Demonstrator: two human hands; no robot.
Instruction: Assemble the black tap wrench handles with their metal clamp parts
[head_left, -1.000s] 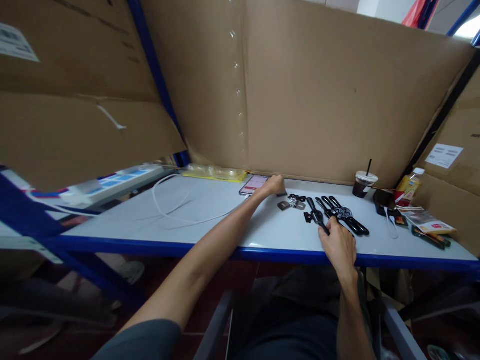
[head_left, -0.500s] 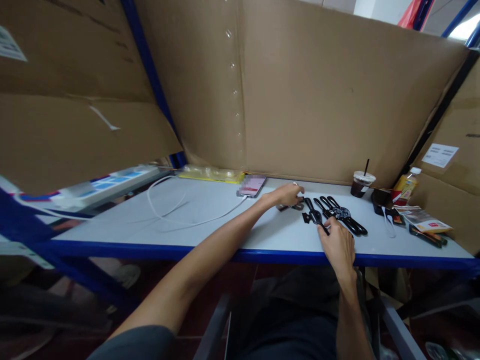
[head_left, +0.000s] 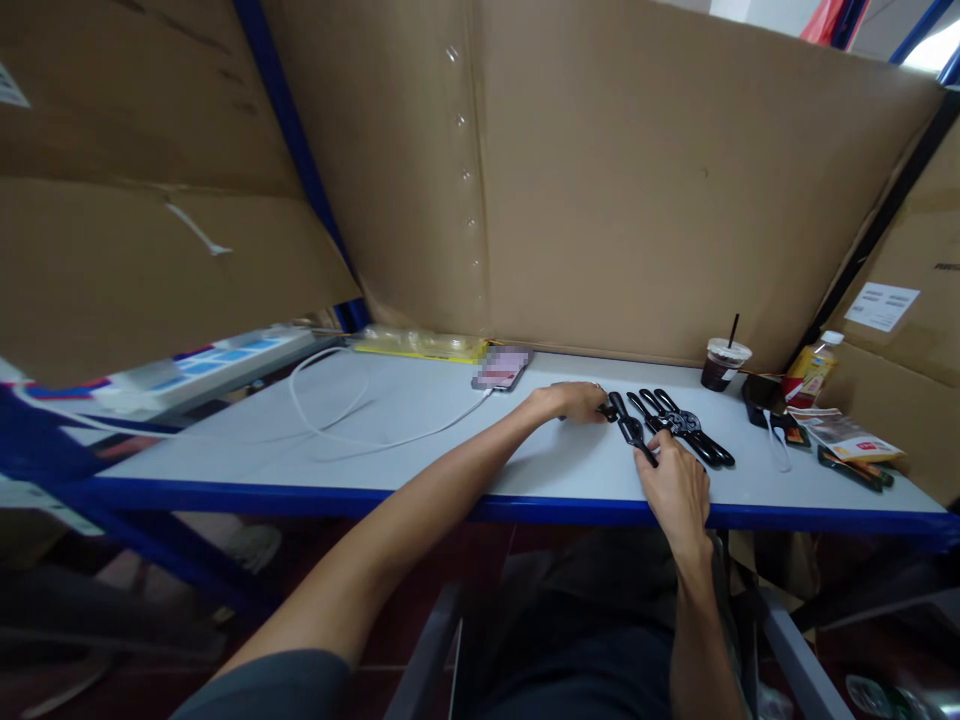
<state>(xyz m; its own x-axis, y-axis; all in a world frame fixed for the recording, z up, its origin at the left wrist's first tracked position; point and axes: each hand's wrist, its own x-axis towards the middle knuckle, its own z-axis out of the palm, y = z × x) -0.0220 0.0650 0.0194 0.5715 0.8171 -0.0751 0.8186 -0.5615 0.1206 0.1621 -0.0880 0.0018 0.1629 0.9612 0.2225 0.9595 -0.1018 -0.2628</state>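
My right hand [head_left: 677,485] is closed on the near handle of a black spokeshave [head_left: 631,428], a slim two-handled body lying slantwise on the table. Just left of its far half, my left hand [head_left: 581,402] pinches a small dark piece [head_left: 607,411] between its fingertips. The palm hides most of whatever lies beneath it. To the right of the held one, several more black spokeshaves [head_left: 682,424] lie side by side, with pale markings around their middles.
A phone [head_left: 501,368] on a white cable [head_left: 397,452] lies behind and left of my hands. At the right stand an iced drink cup [head_left: 724,365], a black container [head_left: 761,398], a bottle [head_left: 814,370] and a snack packet [head_left: 851,436]. Cardboard [head_left: 600,200] walls the back.
The small dark piece that lay beside the held spokeshave is now at my left fingertips. My left hand has dropped slightly and closed. The right hand keeps its hold.
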